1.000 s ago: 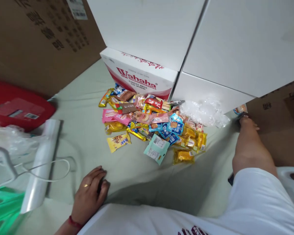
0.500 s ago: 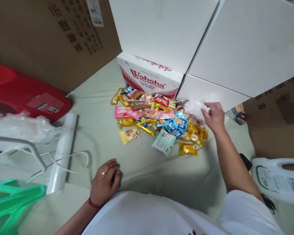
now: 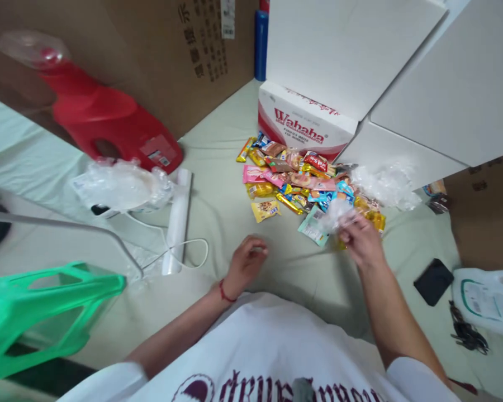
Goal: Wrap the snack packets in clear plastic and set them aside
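Note:
A heap of several small snack packets (image 3: pixel 295 181) lies on the pale green sheet in front of a white and red Wahaha carton (image 3: pixel 305 125). My right hand (image 3: pixel 360 240) is closed on a thin clear plastic bag (image 3: pixel 337 215), held just above the near edge of the heap. A second crumpled clear bag (image 3: pixel 383 184) lies to the right of the packets. My left hand (image 3: pixel 245 262) hovers over the sheet, fingers loosely curled, with nothing in it. A red thread circles that wrist.
Large white boxes (image 3: pixel 411 72) and brown cartons (image 3: pixel 159 56) stand behind. A red jug (image 3: pixel 109 120), a lump of clear plastic (image 3: pixel 121 184), a roll of film (image 3: pixel 178 220) and a green plastic stool (image 3: pixel 46 307) lie left. A black phone (image 3: pixel 433 281) and white jug (image 3: pixel 486 301) lie right.
My right hand came back from the far right, reached the clear bags and now holds one near the heap. My left hand lifted off the sheet. The view swung left.

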A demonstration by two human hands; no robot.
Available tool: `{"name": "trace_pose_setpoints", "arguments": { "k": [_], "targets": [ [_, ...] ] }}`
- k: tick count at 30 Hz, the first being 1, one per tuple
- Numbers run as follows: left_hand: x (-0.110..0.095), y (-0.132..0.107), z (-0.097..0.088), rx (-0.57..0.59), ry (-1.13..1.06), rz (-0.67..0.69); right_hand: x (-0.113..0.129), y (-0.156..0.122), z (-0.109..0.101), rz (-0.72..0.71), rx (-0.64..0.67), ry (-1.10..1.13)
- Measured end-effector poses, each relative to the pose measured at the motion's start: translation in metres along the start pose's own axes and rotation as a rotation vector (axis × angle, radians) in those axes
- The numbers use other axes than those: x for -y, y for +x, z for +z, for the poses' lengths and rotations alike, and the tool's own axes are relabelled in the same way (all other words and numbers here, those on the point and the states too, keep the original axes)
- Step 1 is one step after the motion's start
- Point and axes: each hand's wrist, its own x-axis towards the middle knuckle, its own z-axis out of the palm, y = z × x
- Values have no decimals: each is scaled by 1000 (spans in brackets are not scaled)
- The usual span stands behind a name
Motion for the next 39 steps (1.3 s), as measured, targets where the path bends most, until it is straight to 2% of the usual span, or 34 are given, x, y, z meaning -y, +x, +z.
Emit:
{"name": "trace_pose_setpoints", "arguments": {
  "k": [3, 5, 6, 8, 10, 13, 17, 22, 24, 27, 29, 31, 33, 35, 37, 39],
  "targets": [
    [-13, 20, 31, 123, -130, -65, -40, -58, 54, 152, 68, 5],
    [-16, 31, 44, 188, -165, -101, -55, -75, 71, 226, 109, 59],
    [-15, 34, 47, 205, -205, -138, -59, -78, 72, 249, 105, 100],
    [-11, 39, 47, 217, -332, -236, -58, -77, 61, 267, 51, 186],
    [-5, 42, 41, 197, -454, -324, -52, -70, 43, 282, 19, 249],
    [1, 44, 35, 148, -547, -417, -44, -61, 19, 354, 76, 304],
    [-2, 47, 37, 67, -646, -499, -47, -54, 10, 403, 82, 347],
    [-12, 51, 43, -27, -588, -508, -58, -48, 2, 407, 122, 300],
    [-14, 52, 45, -55, -561, -511, -60, -50, -3, 287, 53, 123],
    [-18, 51, 52, -92, -512, -499, -58, -57, -3, -81, -156, -267],
    [-20, 49, 58, -87, -485, -489, -57, -61, 6, -269, -123, -469],
    [-22, 48, 63, -69, -469, -472, -59, -61, 21, -326, 10, -562],
    [-23, 47, 63, -65, -447, -438, -63, -55, 34, -267, 78, -525],
    [-24, 49, 57, -79, -422, -397, -66, -45, 38, -140, 88, -378],
    [-25, 52, 45, -64, -410, -379, -62, -34, 31, -31, 103, -211],
    [-26, 57, 29, 3, -418, -376, -49, -26, 17, 19, 145, -85]
  ]
}}
